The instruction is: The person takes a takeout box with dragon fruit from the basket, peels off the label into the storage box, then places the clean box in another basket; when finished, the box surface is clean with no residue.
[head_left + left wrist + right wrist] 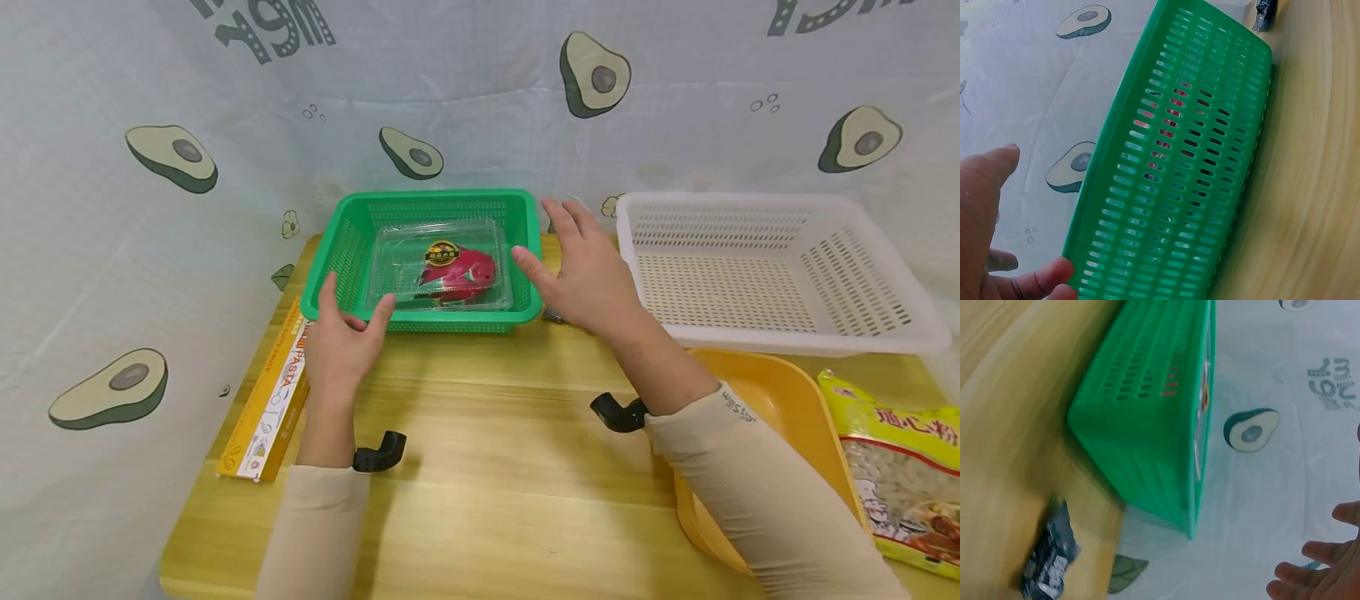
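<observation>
A green slotted basket [420, 317] stands at the back of the table. In it lies a clear plastic box [401, 250] with a round label and a dark pink item [468, 271] inside. My left hand [341, 342] is at the basket's front left corner, thumb spread from the fingers. In the left wrist view its fingertips [1057, 278] meet the rim, though whether they press it I cannot tell. My right hand [585, 271] hovers beside the basket's right end with spread fingers, holding nothing. The right wrist view shows that hand [1335, 569] apart from the basket.
A PASTA box [266, 400] lies left of the basket. A small black packet [1050, 556] is near its right end. To the right are a white basket [780, 342], a yellow bin [787, 408] partly under my right arm, and a yellow bag of pasta [900, 475].
</observation>
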Available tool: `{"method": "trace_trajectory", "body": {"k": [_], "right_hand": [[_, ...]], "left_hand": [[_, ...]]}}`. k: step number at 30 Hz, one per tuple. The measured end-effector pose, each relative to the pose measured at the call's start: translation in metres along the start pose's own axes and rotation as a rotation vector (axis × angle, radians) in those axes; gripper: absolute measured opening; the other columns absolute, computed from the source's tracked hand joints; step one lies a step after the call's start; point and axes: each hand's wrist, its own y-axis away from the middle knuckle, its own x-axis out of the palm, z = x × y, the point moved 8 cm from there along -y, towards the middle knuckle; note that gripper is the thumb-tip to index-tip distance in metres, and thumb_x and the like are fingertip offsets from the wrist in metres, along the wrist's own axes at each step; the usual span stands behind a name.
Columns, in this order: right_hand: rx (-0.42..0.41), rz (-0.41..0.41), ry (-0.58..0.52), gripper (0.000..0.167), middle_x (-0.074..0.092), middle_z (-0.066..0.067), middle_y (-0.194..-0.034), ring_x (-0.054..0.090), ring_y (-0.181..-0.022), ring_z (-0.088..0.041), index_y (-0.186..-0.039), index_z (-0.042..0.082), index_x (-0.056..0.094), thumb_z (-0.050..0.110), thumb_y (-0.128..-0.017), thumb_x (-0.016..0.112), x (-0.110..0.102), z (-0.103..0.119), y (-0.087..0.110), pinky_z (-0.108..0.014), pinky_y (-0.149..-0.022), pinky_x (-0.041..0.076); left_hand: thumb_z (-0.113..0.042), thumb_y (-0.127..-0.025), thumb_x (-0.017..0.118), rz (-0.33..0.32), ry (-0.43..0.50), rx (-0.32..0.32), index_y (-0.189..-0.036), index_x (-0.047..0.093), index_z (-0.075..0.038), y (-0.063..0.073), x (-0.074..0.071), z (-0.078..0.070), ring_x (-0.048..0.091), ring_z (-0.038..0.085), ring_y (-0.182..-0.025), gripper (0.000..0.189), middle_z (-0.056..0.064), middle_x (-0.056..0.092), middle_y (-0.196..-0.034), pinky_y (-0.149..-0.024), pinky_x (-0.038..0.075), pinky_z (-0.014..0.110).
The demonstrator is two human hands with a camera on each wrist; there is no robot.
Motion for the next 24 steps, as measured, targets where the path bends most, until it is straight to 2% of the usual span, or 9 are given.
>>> {"method": "trace_trajectory", "body": {"k": [3,8,15,20,23,24], "right_hand": [[0.007,0.010,-0.028,0.080,0.025,-0.014,-0.167,0.033,-0.151,-0.041,-0.164,0.020,0.021,0.060,-0.101,0.050,0.014,0.003,-0.004,-0.064,-0.116,0.036],[0.059,0.038,-0.118,0.077,0.027,-0.014,-0.167,0.036,-0.149,-0.042,-0.164,0.023,0.023,0.060,-0.101,0.050,0.039,0.006,-0.010,-0.066,-0.115,0.037],[0.093,0.021,-0.280,0.074,0.030,-0.013,-0.166,0.032,-0.153,-0.038,-0.162,0.019,0.028,0.053,-0.102,0.053,0.062,0.013,-0.018,-0.062,-0.119,0.034],[0.129,0.030,-0.393,0.074,0.027,-0.012,-0.167,0.028,-0.155,-0.036,-0.162,0.018,0.028,0.050,-0.102,0.056,0.077,0.018,-0.027,-0.060,-0.122,0.030],[0.168,0.031,-0.437,0.075,0.025,-0.013,-0.168,0.026,-0.155,-0.036,-0.162,0.017,0.028,0.050,-0.101,0.057,0.086,0.016,-0.035,-0.060,-0.123,0.029],[0.179,0.028,-0.450,0.076,0.024,-0.013,-0.168,0.026,-0.155,-0.036,-0.162,0.016,0.028,0.050,-0.101,0.058,0.088,0.014,-0.038,-0.060,-0.123,0.029]], "left_hand": [[-0.078,-0.089,0.054,-0.001,0.011,-0.044,-0.164,0.022,-0.019,0.002,0.003,0.009,0.067,0.027,-0.070,0.101,0.012,0.073,-0.080,-0.060,0.047,0.037],[-0.081,-0.087,0.052,0.001,0.065,-0.123,-0.165,0.018,-0.021,0.002,0.013,0.023,0.069,0.027,-0.071,0.104,0.011,0.074,-0.083,-0.059,0.048,0.037],[-0.082,-0.087,0.051,-0.014,0.165,-0.211,-0.165,0.014,-0.026,0.000,0.032,0.036,0.071,0.035,-0.087,0.103,0.017,0.075,-0.096,-0.076,0.054,0.052],[-0.075,-0.090,0.055,-0.096,0.253,-0.217,-0.163,0.020,-0.026,-0.001,0.039,0.040,0.067,0.041,-0.085,0.095,0.026,0.068,-0.087,-0.075,0.051,0.056],[-0.069,-0.092,0.058,-0.152,0.290,-0.199,-0.161,0.026,-0.025,0.000,0.040,0.040,0.066,0.047,-0.091,0.088,0.033,0.068,-0.093,-0.078,0.050,0.060],[-0.067,-0.093,0.059,-0.166,0.308,-0.195,-0.160,0.028,-0.025,0.000,0.041,0.040,0.065,0.048,-0.096,0.085,0.034,0.069,-0.100,-0.081,0.049,0.062]]}}
